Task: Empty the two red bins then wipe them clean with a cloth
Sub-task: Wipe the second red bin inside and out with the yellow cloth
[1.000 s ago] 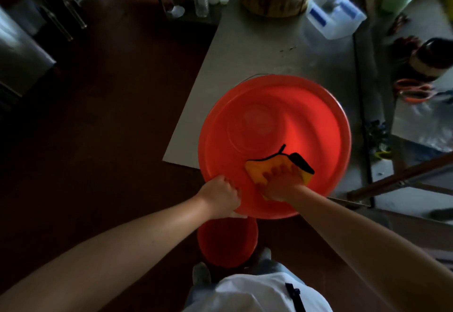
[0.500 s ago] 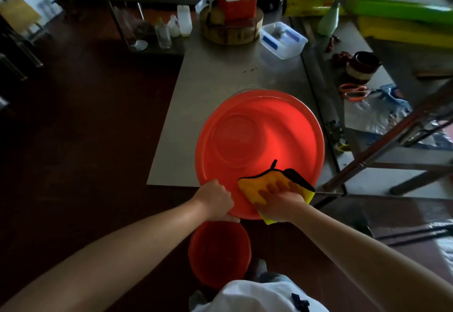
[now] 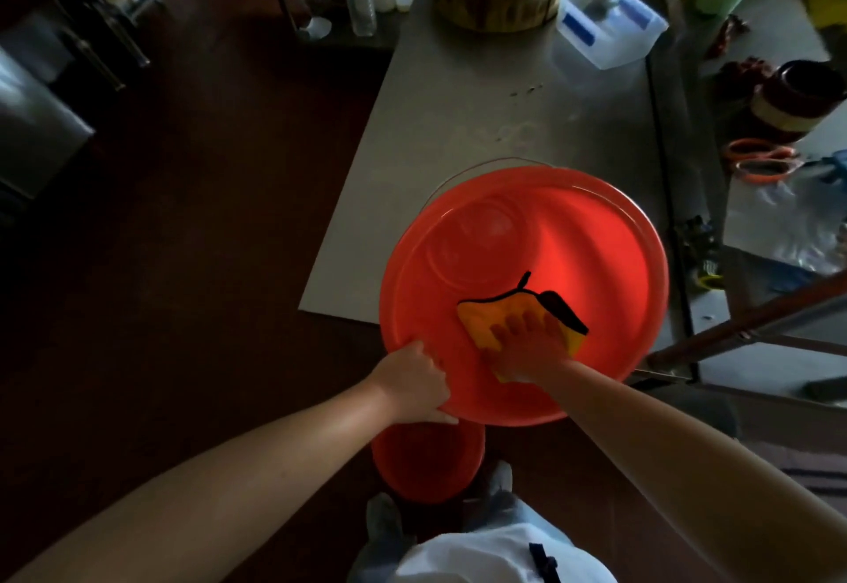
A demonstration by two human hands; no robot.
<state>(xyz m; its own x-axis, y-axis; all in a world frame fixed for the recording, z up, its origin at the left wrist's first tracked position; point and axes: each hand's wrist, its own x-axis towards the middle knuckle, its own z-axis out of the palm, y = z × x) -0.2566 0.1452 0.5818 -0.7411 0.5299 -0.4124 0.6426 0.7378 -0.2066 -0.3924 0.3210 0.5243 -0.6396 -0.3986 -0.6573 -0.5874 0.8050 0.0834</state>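
A large red bin (image 3: 596, 261) stands at the near end of the grey table (image 3: 458, 124), its mouth facing up at me. My left hand (image 3: 412, 381) grips its near rim. Inside, my right hand (image 3: 527, 344) presses a yellow cloth with black trim (image 3: 476, 319) flat against the near inner wall, fingers spread. A second, smaller red bin (image 3: 426, 463) stands on the dark floor below the first, between my feet and the table.
At the table's far end sit a round wooden block (image 3: 495, 5), a clear plastic box (image 3: 609, 23) and bottles (image 3: 362, 9). To the right are orange scissors (image 3: 761, 161), a dark pot (image 3: 797, 101) and a slanting metal bar (image 3: 751, 330).
My head has tilted down again, so the table's far end sits higher in view. My right hand and the cloth have slid a little further into the bin. My left hand keeps its grip.
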